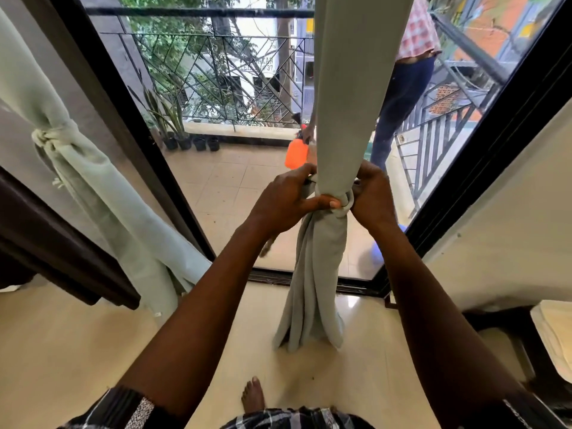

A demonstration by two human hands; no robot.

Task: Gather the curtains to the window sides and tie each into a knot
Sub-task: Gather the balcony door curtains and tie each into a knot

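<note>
At frame centre, the left hand and right hand are gripping the curtain, fingers curled around its knot. The fabric is looking soft and limp, best held just beside the knot.

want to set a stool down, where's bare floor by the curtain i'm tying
Bare floor lies between the tied left curtain and the hanging curtain, ahead of your foot. Right of it is crowded by cushioned furniture.

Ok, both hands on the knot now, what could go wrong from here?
1. The knot looks loosely wrapped; it may slip once the left hand and right hand let go.
2. This curtain hangs in the middle, not at the side like the tied left curtain.
3. Its tail pools on the floor near the bare foot: possible trip.
</note>
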